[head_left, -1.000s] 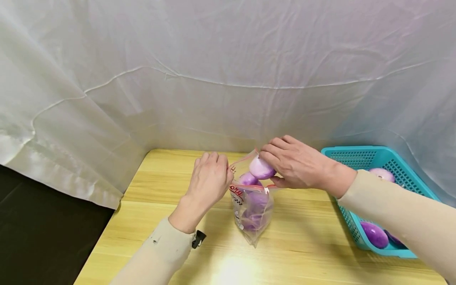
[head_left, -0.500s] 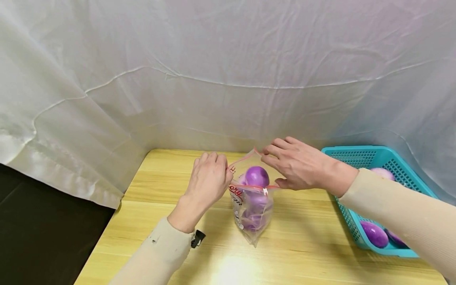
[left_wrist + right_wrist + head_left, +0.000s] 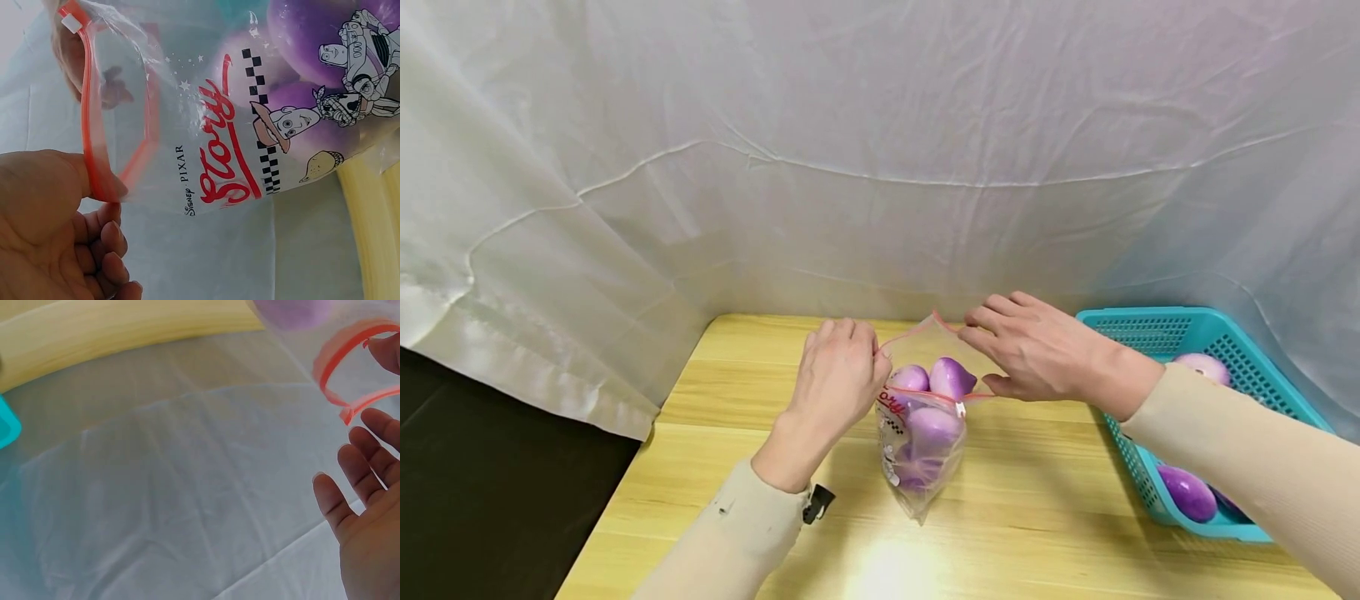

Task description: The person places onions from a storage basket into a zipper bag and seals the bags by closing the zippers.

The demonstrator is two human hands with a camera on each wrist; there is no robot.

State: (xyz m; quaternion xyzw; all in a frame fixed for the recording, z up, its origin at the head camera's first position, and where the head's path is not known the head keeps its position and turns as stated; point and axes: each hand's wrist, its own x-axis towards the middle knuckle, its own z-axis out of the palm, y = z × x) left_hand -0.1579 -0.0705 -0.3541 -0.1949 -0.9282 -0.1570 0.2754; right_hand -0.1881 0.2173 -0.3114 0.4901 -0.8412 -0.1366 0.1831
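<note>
A clear zip bag (image 3: 936, 492) with a red zip rim and white slider stands mouth-up at mid-table. Several purple onions fill it; a pointed onion (image 3: 951, 377) and a paler onion (image 3: 910, 377) show at its mouth. My left hand (image 3: 838, 371) pinches the rim on the left, and the left wrist view shows thumb and finger on the red zip strip (image 3: 95, 125). On the right side my right hand (image 3: 1037, 350) holds no onion. Its fingers are spread, nearly straight, at the red rim in the right wrist view; the thumb is at the bag's mouth.
At the right stands a turquoise perforated basket (image 3: 1142, 313) holding several onions, among them a purple onion (image 3: 1187, 493); my right forearm crosses over it. White cloth (image 3: 880, 167) hangs behind the wooden table (image 3: 715, 417). The table's left edge borders a dark area.
The onion in my right hand was let go into the bag and settled, its tip now turned right. The bag's lower part swung slightly left. My right hand drew back a little to the right.
</note>
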